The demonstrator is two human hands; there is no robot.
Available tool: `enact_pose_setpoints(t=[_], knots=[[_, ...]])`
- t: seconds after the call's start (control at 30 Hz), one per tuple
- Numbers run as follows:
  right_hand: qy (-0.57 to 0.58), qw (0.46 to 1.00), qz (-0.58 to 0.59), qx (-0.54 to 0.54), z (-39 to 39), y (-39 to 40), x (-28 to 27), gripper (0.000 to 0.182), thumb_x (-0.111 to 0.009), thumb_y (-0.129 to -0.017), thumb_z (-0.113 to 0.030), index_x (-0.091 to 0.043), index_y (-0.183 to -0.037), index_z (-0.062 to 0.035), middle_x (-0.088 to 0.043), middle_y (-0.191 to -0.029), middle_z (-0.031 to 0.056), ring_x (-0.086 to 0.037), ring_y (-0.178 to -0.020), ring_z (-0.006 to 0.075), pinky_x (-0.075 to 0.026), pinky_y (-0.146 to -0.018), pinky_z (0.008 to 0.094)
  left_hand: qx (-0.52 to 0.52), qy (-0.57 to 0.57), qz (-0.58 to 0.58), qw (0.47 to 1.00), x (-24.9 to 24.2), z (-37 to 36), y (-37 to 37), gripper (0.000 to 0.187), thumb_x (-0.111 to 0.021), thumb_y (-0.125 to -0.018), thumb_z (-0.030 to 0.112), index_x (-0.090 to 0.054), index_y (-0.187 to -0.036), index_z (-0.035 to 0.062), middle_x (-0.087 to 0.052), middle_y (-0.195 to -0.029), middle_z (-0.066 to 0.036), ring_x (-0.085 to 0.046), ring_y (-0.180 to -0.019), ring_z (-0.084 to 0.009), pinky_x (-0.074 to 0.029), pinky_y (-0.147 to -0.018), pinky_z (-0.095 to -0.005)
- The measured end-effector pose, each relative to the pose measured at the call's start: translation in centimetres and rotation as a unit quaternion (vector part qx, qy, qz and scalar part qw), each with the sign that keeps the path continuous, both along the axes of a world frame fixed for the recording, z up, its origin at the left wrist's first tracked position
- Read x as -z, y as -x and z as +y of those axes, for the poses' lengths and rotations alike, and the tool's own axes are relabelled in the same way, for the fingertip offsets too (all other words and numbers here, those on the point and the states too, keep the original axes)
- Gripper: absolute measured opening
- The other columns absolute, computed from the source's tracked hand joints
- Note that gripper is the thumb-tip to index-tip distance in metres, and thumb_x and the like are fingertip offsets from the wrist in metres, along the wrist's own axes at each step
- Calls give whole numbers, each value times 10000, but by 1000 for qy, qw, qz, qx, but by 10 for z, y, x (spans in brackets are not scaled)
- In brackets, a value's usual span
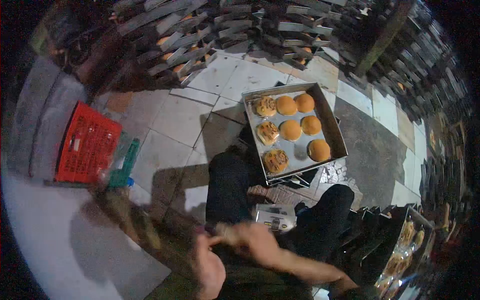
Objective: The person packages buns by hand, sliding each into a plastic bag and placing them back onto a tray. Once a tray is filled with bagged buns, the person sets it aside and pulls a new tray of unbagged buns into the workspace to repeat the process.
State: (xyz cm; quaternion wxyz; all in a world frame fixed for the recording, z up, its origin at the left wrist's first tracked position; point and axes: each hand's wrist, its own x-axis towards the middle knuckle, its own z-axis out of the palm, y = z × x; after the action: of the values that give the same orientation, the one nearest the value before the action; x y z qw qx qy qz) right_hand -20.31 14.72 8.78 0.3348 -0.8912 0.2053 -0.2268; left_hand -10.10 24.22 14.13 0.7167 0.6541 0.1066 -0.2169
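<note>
Low in the head view, my left hand (209, 267) and my right hand (256, 244) meet in front of my lap. The right one has its fingers curled in, close against the left fingertips. Whatever they pinch between them is blurred and too small to name. Beyond my knees a metal baking tray (332, 127) rests at a slant on a support. On it several plain round buns (290, 130) sit at the middle and right, and 3 buns with a dark topping (275, 161), apparently in clear wrappers, line the left side.
A red plastic crate (90, 145) stands at the left beside a green one (122, 167). A white box or printed packet (276, 218) lies between my legs. Stacked trays (175, 45) line the back and right. Wrapped bread (397, 262) fills a tray at lower right.
</note>
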Motion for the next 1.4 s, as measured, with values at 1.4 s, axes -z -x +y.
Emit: enact_pose_setpoints(t=[1.4], knots=[[-509, 814, -33, 279, -111, 94, 38, 85, -576, -797, -113, -584, -811, -30, -563, -746, 7, -525, -715, 107, -427, -663, 242, 606, 30, -79, 791, 88, -183, -46, 172, -573, -810, 161, -607, -897, 16, -616, -834, -28, -543, -759, -90, -432, -706, -240]])
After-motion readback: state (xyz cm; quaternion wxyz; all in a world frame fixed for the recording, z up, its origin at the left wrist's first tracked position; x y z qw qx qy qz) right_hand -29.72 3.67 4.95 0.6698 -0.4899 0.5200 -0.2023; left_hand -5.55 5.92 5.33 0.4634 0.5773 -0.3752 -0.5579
